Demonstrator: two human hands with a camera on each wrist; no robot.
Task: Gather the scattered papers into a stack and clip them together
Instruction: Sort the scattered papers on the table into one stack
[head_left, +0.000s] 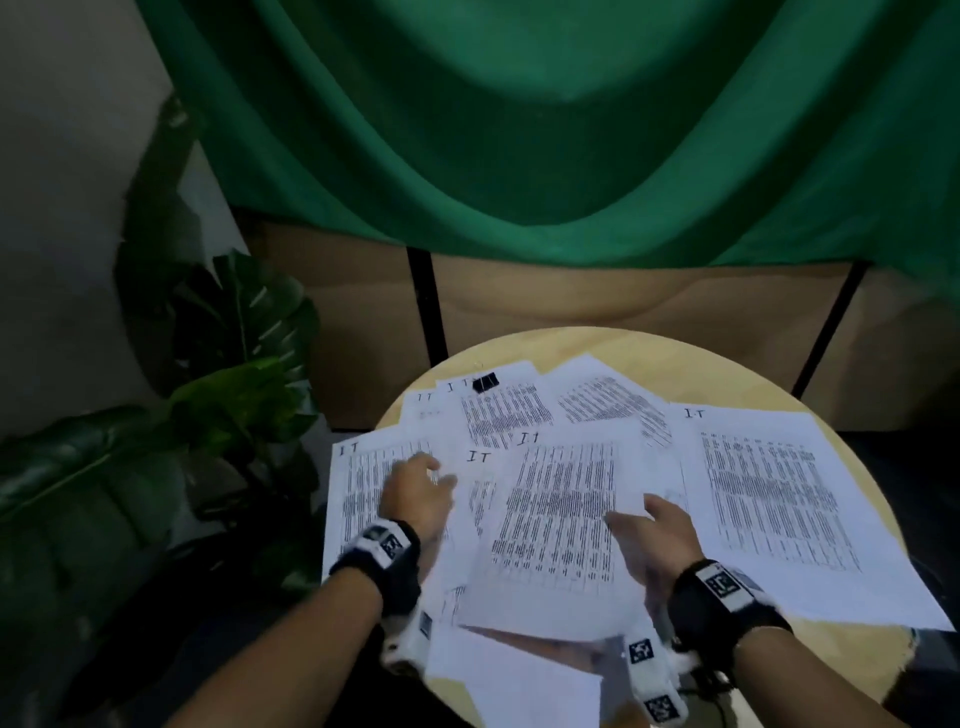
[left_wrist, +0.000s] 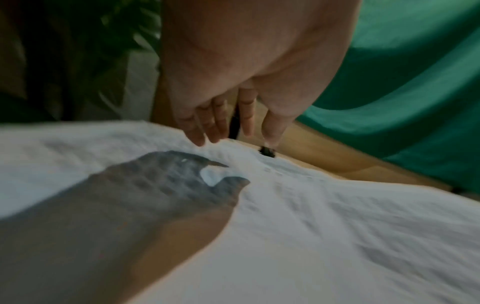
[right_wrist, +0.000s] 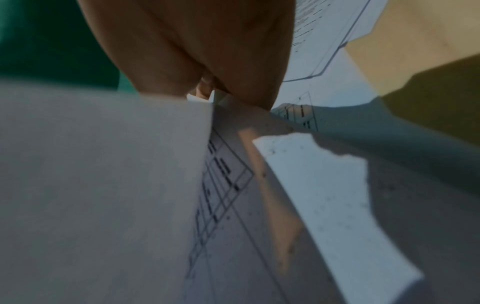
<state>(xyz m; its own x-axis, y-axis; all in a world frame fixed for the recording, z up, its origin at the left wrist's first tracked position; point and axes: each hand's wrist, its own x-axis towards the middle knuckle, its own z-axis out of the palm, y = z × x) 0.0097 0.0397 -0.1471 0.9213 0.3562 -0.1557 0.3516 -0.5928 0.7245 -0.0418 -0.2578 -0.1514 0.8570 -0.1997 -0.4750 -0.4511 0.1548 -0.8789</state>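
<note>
Head view shows your task at its opening stage: the printed sheets (head_left: 561, 514) lie fanned and overlapping across the round wooden surface (head_left: 779, 395), none squared into a stack, and nothing is clipped. The black binder clip (head_left: 485, 383) sits untouched on the far sheets, well apart from both hands. Gathering, aligning and clipping all remain, in my judgement.

Your left hand (head_left: 415, 491) lies over the left-side sheet with fingers spread and nearly straight; the left wrist view shows its fingertips (left_wrist: 200, 139) at or just above the paper, gripping nothing. Your right hand (head_left: 657, 530) is at the right edge of the centre sheet; that edge is lifted off the sheets beneath, as the right wrist view confirms. Whether the fingers pinch the sheet or only slide under it, I cannot tell.

Condition of the sheets: white, printed with dense tables, several marked "IT" by hand at the top. They lie at differing angles. One sheet overhangs the left rim, others the near rim, and could slip off.
</note>
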